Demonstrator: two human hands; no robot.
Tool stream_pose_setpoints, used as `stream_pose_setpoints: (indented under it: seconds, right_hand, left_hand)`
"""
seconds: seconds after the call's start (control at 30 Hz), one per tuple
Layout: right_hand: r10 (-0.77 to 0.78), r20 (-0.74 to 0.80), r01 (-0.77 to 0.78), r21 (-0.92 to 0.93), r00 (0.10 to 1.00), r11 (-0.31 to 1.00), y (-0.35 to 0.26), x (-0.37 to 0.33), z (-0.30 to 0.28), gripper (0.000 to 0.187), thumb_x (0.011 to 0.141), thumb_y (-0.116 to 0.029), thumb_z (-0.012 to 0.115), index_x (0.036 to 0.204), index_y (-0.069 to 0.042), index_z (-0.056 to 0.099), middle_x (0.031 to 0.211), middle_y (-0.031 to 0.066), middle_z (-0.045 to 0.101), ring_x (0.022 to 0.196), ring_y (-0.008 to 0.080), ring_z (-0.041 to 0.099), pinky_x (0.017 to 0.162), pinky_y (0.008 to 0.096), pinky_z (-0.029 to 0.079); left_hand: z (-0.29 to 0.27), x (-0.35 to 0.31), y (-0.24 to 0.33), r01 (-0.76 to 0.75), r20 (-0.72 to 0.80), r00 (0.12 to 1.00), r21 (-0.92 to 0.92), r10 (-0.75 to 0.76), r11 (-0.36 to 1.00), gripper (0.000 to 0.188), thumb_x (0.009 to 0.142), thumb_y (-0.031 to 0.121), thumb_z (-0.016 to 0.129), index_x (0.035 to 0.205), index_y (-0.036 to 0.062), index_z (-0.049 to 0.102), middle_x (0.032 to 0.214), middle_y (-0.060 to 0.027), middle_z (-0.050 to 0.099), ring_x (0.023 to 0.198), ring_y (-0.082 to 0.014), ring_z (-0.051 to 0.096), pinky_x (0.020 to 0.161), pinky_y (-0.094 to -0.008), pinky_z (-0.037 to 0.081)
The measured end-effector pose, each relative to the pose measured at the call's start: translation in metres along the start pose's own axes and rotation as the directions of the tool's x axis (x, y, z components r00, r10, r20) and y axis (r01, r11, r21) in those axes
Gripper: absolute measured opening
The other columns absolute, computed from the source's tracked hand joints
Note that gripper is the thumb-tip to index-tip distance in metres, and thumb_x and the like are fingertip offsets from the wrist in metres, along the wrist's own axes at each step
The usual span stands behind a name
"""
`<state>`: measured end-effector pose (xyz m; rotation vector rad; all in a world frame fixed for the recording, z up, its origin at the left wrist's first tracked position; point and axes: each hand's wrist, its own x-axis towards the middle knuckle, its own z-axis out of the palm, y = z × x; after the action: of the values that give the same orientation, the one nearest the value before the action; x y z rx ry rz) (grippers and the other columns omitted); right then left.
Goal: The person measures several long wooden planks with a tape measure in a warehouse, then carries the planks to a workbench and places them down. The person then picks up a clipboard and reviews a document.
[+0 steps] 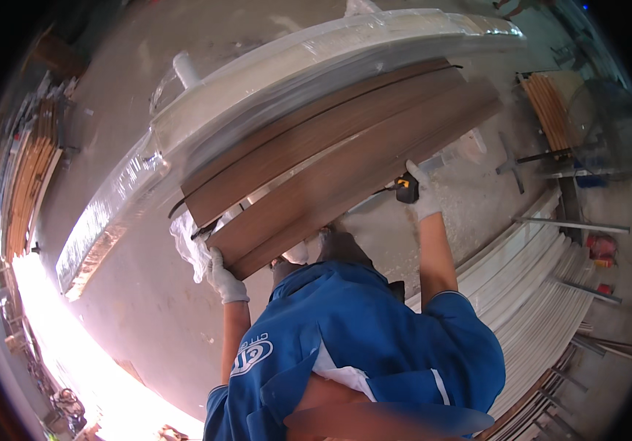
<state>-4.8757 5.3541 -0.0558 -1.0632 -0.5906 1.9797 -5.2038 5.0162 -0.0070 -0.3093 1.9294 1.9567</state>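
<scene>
Both my hands wear pale work gloves. My left hand (226, 278) is closed around the near left end of a long brown plank (330, 180), which slants up to the far right. At the plank's near edge, further right, my right hand (420, 192) grips with its fingertips; part of the fingers is hidden. Close beside that hand is a small black and yellow tool (407, 189) whose kind I cannot make out. Beyond the held plank lies another brown panel (308, 125) with a dark strip along it.
A long plastic-wrapped bundle (272, 65) curves across the far side. Clear plastic film (189, 242) hangs by the panel's left end. White lengths (543, 287) are stacked on metal arms at the right. Wooden boards (33, 180) stand at the left, others (549, 110) at the far right.
</scene>
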Motion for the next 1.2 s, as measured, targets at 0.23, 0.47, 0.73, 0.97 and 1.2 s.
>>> stream_pose_setpoints:
  seconds: [0.23,0.47,0.73,0.97,1.2]
  right_hand:
    - [0.122,-0.191,-0.161,-0.206,0.974,0.965,0.005,0.004,-0.023,0.038,0.083,-0.021,0.077,0.111,0.001,0.061,0.094,0.0122,0.068,0.071,0.0222,0.068,0.062,0.0328,0.058]
    - [0.133,-0.071,-0.148,-0.282,0.989,0.948,-0.022,0.036,-0.023,0.036,0.086,-0.024,0.075,0.108,0.001,0.062,0.094,0.0118,0.068,0.077,0.0213,0.068,0.064,0.0301,0.056]
    - [0.149,0.016,-0.124,-0.467,0.989,0.875,-0.064,-0.011,0.009,0.044,0.088,-0.031,0.072,0.115,0.003,0.062,0.089,0.0120,0.069,0.069,0.0147,0.064,0.059,0.0264,0.052]
    - [0.118,0.186,-0.078,-0.208,0.975,0.975,-0.058,0.015,0.085,0.050,0.090,-0.037,0.070,0.121,0.001,0.059,0.095,0.0127,0.068,0.068,0.0184,0.066,0.058,0.0274,0.057]
    - [0.074,0.109,-0.089,0.142,0.991,0.986,-0.050,0.062,0.098,0.032,0.089,-0.034,0.073,0.098,-0.006,0.063,0.088,0.0084,0.066,0.069,0.0205,0.067,0.059,0.0310,0.058]
  left_hand:
    - [-0.001,0.009,-0.033,0.031,-0.128,0.991,-0.024,-0.033,0.999,0.039,0.093,0.034,0.069,0.109,-0.0013,0.067,0.102,-0.0060,0.067,0.092,-0.0128,0.058,0.083,-0.0288,0.047]
    - [-0.003,0.061,-0.024,0.183,-0.162,0.978,0.339,-0.135,0.923,0.052,0.087,0.047,0.072,0.102,-0.0027,0.064,0.090,-0.0063,0.063,0.074,-0.0159,0.059,0.062,-0.0293,0.049]
    - [0.020,0.186,0.017,0.010,0.337,0.934,0.310,-0.119,0.951,0.074,0.087,0.056,0.067,0.129,-0.0035,0.053,0.119,-0.0133,0.061,0.102,-0.0225,0.063,0.080,-0.0381,0.054]
    - [0.050,0.156,0.078,-0.208,0.403,0.912,0.282,0.081,0.937,0.068,0.092,0.047,0.066,0.135,-0.0049,0.052,0.127,-0.0154,0.059,0.110,-0.0191,0.060,0.093,-0.0325,0.050]
    - [0.045,0.132,0.115,-0.179,0.431,0.902,0.344,0.015,0.922,0.073,0.093,0.053,0.062,0.129,-0.0093,0.054,0.122,-0.0153,0.062,0.103,-0.0189,0.062,0.089,-0.0317,0.051]
